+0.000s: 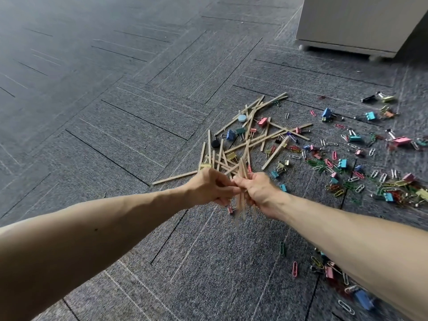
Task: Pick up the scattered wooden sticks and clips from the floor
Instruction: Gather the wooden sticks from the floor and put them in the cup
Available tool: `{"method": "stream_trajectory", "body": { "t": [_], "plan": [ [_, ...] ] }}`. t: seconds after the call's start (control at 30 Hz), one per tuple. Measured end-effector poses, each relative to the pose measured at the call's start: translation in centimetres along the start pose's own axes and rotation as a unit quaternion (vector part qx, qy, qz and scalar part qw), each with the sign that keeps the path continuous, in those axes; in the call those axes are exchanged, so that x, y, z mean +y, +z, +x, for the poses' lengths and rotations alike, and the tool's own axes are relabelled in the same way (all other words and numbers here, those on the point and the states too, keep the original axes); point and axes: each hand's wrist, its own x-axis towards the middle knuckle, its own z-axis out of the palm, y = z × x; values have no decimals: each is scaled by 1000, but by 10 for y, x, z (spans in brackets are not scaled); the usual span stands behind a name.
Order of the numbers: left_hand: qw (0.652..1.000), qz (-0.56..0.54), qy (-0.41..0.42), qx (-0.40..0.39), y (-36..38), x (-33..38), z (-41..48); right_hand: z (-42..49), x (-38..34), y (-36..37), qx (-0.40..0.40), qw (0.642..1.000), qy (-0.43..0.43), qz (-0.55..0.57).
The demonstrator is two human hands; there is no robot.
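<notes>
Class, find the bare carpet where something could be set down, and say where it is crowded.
Bare: the carpet left of the wooden sticks; the strip between sticks and cabinet; the patch between left forearm and right forearm. Crowded: the stick pile itself, and the clips right of it and under the right forearm.

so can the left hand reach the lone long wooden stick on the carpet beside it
Probably, once freed: the long wooden stick lies uncovered beside the left hand, but that hand pinches the bundle of wooden sticks.
</notes>
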Motion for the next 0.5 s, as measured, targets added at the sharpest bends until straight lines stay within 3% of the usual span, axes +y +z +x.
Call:
{"method": "stream_trajectory", "body": {
  "t": [0.07, 0.13, 0.2, 0.3, 0.4, 0.5],
  "plan": [
    [994, 104, 3, 43, -19, -9, 9, 0, -2, -6, 27, 999, -18, 6],
    [963, 246, -14, 108, -43, -26, 17, 1, -4, -14, 37, 999, -25, 9],
    [927, 339, -96, 131, -60, -46, 20, 1, -2, -21, 41, 999, -19, 4],
    [888, 399, -208, 97, -62, -64, 17, -1, -1, -27, 42, 999, 15, 32],
    [864, 438, -235, 79, -55, -68, 17, -3, -1, -28, 42, 997, 39, 56],
    [898, 387, -192, 85, -52, -65, 20, 1, -1, -24, 37, 997, 47, 46]
  ]
}}
